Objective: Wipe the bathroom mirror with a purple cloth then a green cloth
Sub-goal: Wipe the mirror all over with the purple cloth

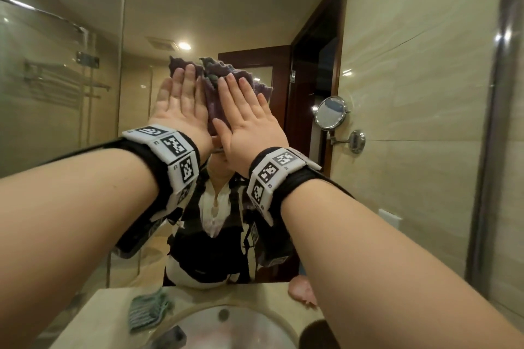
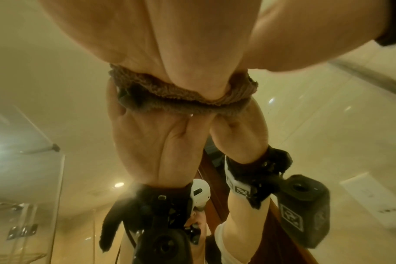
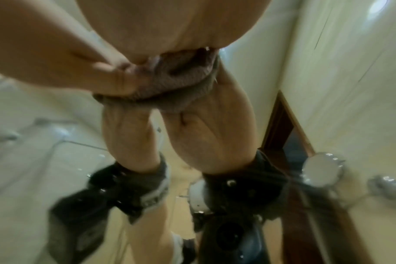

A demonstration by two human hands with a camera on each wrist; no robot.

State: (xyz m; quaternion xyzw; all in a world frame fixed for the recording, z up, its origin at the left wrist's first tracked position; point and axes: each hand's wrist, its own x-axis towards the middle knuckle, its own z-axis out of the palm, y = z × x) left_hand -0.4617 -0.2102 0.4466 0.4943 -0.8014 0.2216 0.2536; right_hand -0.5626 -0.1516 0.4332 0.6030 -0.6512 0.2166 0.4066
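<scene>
Fingers (image 1: 187, 76) on both hands are straight and flat, not curled round anything, just pressing the purple cloth (image 1: 215, 99) against the mirror (image 1: 71, 65). Left hand (image 1: 181, 105) and right hand (image 1: 249, 122) sit side by side, nearly touching, palms to the glass, with the cloth bunched under them and poking out above the fingertips.

Biggest thing is obviously the mirror, filling most of the head view, with the tiled wall (image 1: 411, 93) to its right. Below is the beige counter (image 1: 107, 306) with a round sink (image 1: 241, 331) set in it. A small round shaving mirror (image 1: 330, 112) hangs off the wall on a chrome arm, well off to the right of the hands.

The green cloth (image 1: 147, 310) lies crumpled on the counter just left of the sink, nobody touching it.

From the wrist views you get the cloth (image 2: 181, 96) squashed between palm and glass, with the reflected hands right under it; the right one (image 3: 170, 89) is pretty blurry.
</scene>
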